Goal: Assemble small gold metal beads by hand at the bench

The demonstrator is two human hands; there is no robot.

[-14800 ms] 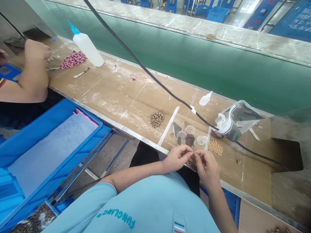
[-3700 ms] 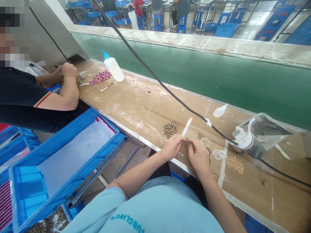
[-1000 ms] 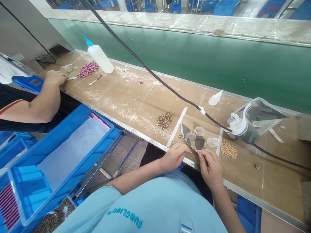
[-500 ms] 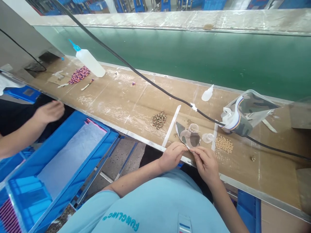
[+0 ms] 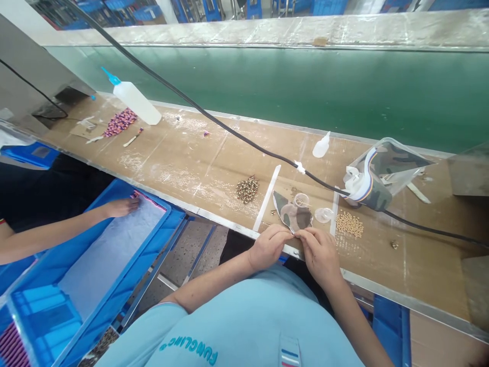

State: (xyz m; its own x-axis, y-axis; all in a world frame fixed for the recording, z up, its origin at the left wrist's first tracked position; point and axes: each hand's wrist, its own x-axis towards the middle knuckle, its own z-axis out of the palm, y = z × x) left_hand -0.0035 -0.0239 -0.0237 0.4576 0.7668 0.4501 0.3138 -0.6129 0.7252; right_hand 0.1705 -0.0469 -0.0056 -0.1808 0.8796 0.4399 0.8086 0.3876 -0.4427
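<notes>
At the table's front edge, my left hand [image 5: 270,246] and my right hand [image 5: 319,255] meet fingertip to fingertip, both pinched closed. What lies between the fingertips is too small and too covered to name. Just beyond them a camouflage cloth piece [image 5: 284,208] lies on the table, with a small clear round cup [image 5: 301,200] on it. A clear round lid [image 5: 324,215] sits to the right of the cloth. Left of it is a pile of small shiny brass-coloured pieces [image 5: 247,189]. On the right, small tan beads [image 5: 349,224] are spread out.
A black cable [image 5: 229,125] crosses above the table. A small white bottle [image 5: 321,146], a camouflage pouch [image 5: 378,183] and a large bottle with blue nozzle [image 5: 137,103] stand or lie around. At left, a co-worker's hand [image 5: 124,207] is over a blue bin [image 5: 173,216].
My hands stay together in nearly the same place, fingertips slightly closer. The co-worker's hand has moved right, to the far end of the blue bin. The view has shifted slightly.
</notes>
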